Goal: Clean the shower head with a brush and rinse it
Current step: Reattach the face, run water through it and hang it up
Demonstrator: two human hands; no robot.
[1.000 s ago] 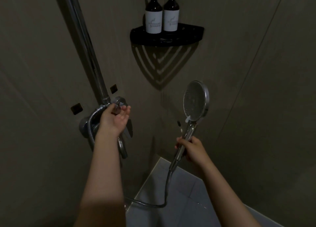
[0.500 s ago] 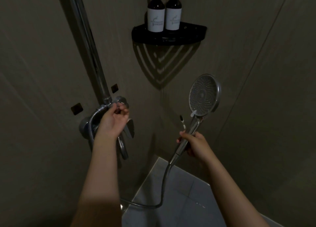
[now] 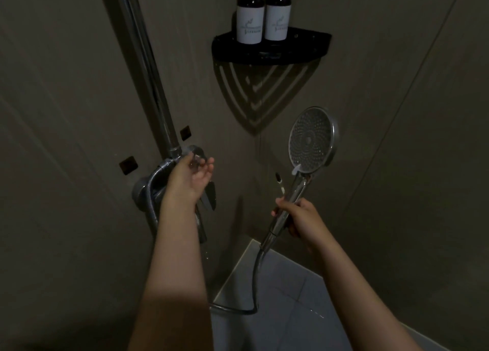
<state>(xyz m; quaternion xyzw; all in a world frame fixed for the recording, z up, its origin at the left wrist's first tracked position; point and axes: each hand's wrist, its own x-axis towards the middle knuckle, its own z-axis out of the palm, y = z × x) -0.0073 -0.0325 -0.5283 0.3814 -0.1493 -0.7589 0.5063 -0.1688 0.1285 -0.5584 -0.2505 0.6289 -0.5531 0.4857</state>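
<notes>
Half a second ago the left hand [image 3: 191, 177] pinched the knob [image 3: 196, 151] at centre left; now its fingers are spread loose. Right hand [image 3: 299, 219] grips the shower head [image 3: 311, 141] by its handle, centre right, a thin brush [image 3: 279, 183] alongside. Valve probably just turned for rinsing; no spray shows yet.

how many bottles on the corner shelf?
2. Left bottle and right bottle stand side by side on the black corner shelf, tops cropped by the frame. A smaller one could hide behind them.

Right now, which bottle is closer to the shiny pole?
The left bottle. The right bottle stands farther from the pole.
</notes>
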